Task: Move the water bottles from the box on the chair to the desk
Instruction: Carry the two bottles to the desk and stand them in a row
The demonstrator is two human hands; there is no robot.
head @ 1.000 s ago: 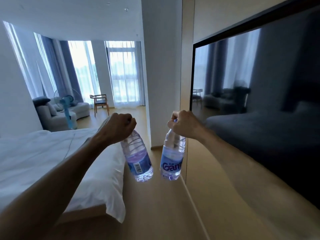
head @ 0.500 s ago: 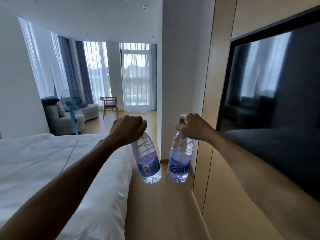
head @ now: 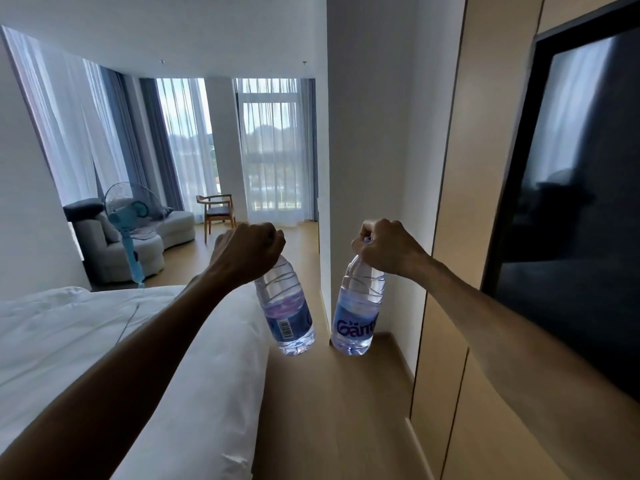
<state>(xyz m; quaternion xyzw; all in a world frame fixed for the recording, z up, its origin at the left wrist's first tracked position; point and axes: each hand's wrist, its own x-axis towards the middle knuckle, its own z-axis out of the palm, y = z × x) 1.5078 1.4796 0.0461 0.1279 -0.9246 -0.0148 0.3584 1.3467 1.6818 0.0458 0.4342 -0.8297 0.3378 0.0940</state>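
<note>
**Two bottles carried, one per hand**

Near left: bed [head: 86, 341] w/ white bedding; wood floor [head: 329, 410] runs btwn it and the panelled wall w/ dark TV [head: 571, 202] at right. Both arms reach fwd over the floor. Left hand [head: 247, 252] is fisted round the neck of the left bottle [head: 285, 310], barcode side showing; right hand [head: 389, 249] grips the right bottle [head: 358, 313] by its cap end, blue label facing cam. Both bottles hang in the air, near each other, not touching. Far left: blue fan [head: 133, 216], grey sofa [head: 138, 247]; far centre: wooden chair [head: 216, 211] by curtained windows.
</note>
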